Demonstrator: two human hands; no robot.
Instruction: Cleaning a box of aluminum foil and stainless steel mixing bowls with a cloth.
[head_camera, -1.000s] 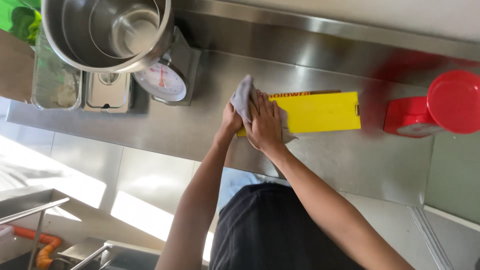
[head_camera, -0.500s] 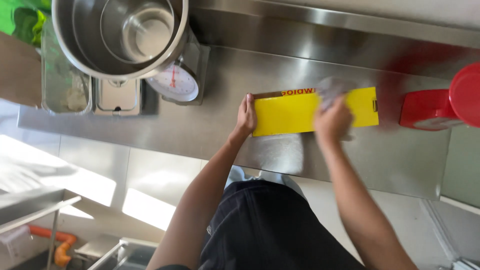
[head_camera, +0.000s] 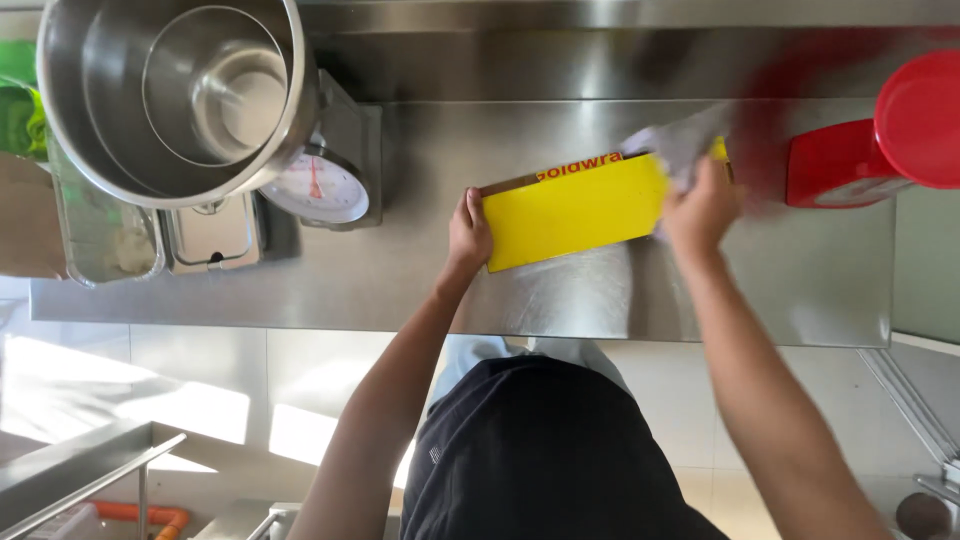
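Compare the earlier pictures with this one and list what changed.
The right hand swept the grey cloth along the yellow box from its left end to its right end. The left hand moved to grip the box's left end. The scale and red container stayed put.

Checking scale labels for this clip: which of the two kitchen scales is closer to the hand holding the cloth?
The red scale, at the counter's right end beside the cloth-holding right hand; the grey dial scale stands left, beyond the yellow box.
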